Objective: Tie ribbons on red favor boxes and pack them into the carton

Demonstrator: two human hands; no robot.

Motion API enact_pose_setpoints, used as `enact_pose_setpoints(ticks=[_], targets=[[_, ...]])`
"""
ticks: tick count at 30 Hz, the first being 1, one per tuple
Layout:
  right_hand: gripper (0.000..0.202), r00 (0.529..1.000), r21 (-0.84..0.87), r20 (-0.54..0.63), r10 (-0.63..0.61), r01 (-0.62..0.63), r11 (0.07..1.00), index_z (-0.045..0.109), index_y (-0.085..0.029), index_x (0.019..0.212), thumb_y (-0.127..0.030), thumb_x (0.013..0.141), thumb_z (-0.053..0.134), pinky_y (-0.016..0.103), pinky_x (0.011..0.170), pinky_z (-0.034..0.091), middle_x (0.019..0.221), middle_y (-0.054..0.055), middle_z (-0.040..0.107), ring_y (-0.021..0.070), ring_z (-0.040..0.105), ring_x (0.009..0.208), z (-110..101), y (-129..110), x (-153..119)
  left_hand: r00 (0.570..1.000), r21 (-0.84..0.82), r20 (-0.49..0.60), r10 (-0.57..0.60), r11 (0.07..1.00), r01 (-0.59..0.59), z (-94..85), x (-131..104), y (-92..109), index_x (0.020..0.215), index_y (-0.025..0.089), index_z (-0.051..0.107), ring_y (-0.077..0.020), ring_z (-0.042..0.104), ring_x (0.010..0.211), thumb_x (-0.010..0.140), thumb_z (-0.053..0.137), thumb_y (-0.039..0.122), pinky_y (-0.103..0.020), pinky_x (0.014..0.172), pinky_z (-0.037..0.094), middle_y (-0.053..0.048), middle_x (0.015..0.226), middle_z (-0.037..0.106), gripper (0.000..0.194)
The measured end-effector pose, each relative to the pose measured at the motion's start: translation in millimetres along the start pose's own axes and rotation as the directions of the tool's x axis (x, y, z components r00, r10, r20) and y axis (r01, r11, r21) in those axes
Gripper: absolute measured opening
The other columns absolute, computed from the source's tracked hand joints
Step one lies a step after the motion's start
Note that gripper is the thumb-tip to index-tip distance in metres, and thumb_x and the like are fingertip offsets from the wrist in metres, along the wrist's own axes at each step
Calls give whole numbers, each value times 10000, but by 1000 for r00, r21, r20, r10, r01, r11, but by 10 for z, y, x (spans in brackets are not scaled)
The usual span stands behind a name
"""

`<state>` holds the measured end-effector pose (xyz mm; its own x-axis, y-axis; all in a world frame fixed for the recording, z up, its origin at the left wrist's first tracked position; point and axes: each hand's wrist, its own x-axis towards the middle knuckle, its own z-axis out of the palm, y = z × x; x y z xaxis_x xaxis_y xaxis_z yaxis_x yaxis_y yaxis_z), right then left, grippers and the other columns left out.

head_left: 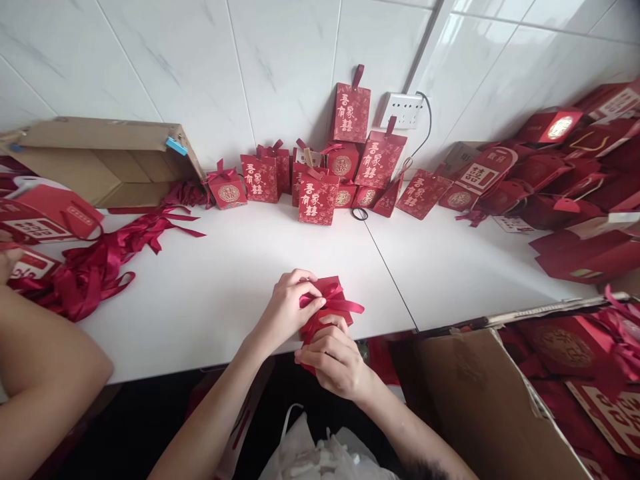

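Note:
At the front edge of the white table lies a small red gift box with a dark red satin ribbon across its top. My left hand comes in from the left, thumb and fingers pinching the ribbon over the box. Nearer to me, my right hand is closed on another stretch of the same ribbon, at the box's near side. My fingers cover part of the ribbon, so I cannot tell how it is looped. One ribbon end sticks out to the right of the box.
Several red boxes stand along the tiled wall by a power strip. Loose ribbons and an open carton are at left, near a co-worker's arm. Red boxes pile up right, above a cardboard box.

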<state>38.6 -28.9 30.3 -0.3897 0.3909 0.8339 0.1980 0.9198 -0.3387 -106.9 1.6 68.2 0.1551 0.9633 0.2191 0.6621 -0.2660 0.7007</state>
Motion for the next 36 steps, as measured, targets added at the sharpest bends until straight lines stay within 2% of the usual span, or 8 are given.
enact_pose_setpoints(ticks=[9, 12, 14, 17, 20, 26, 31, 36], targets=[[104, 996, 51, 54, -71, 68, 996, 589, -170, 928, -242, 854, 584, 328, 756, 476, 640, -12, 603, 128, 568, 661, -108, -63, 90, 1000, -19, -4, 5, 1000, -6, 10, 4, -15, 738, 216, 628, -190, 511, 1038, 822, 568, 252, -352, 935, 411, -16, 1053, 561, 110], [310, 974, 10, -86, 210, -210, 978, 558, -178, 959, -461, 884, 455, 342, 680, 463, 766, 53, 588, 185, 562, 746, -331, 75, 94, 1000, -38, 15, 2, 999, -2, 2, -2, -18, 755, 222, 632, -196, 509, 1047, 827, 571, 278, -362, 941, 406, -21, 1059, 560, 110], [312, 820, -49, -122, 560, -568, 821, 547, -188, 937, -460, 897, 401, 337, 669, 439, 835, 70, 581, 193, 540, 753, -473, 207, 99, 1000, -48, 26, -7, 999, 8, -3, -5, -16, 762, 227, 632, -199, 510, 1054, 825, 576, 296, -359, 935, 412, -21, 1064, 558, 109], [370, 494, -21, 171, 852, -863, 505, 516, -191, 726, -504, 885, 397, 286, 598, 386, 675, 16, 529, 151, 471, 619, -573, 346, 111, 1000, -61, 23, -10, 998, 12, -4, -5, -7, 759, 226, 627, -199, 522, 1045, 819, 580, 297, -354, 926, 421, -24, 1052, 560, 104], [439, 381, 88, 361, 851, -923, 376, 409, -194, 596, -545, 860, 409, 249, 534, 315, 571, -27, 413, 114, 379, 554, -579, 334, 104, 1000, -63, 11, -7, 998, 7, 1, -3, 6, 746, 219, 613, -197, 530, 1040, 820, 574, 285, -357, 929, 419, -26, 1046, 561, 106], [410, 380, 31, 439, 814, -912, 409, 448, -187, 607, -511, 858, 430, 240, 525, 312, 564, -33, 405, 106, 370, 543, -745, 234, 82, 1000, -65, 6, -11, 998, 12, 6, -3, 11, 701, 207, 573, -193, 543, 1015, 818, 571, 264, -368, 923, 421, -25, 1030, 562, 130], [330, 568, -86, 169, 806, -806, 586, 585, -198, 923, -497, 852, 465, 299, 717, 421, 859, 40, 557, 164, 512, 762, -772, 391, 264, 991, -92, -134, -9, 996, -3, 32, -38, -3, 927, 220, 543, -191, 536, 1025, 827, 550, 297, -358, 902, 445, -48, 1063, 549, 126], [235, 646, -51, 304, 700, -723, 689, 589, -208, 782, -441, 806, 573, 274, 682, 417, 798, 15, 532, 145, 496, 725, -520, 475, 474, 939, 48, -330, -96, 992, 119, 65, -100, -8, 839, 207, 513, -218, 514, 911, 807, 559, 367, -370, 796, 471, -56, 909, 536, 170]])
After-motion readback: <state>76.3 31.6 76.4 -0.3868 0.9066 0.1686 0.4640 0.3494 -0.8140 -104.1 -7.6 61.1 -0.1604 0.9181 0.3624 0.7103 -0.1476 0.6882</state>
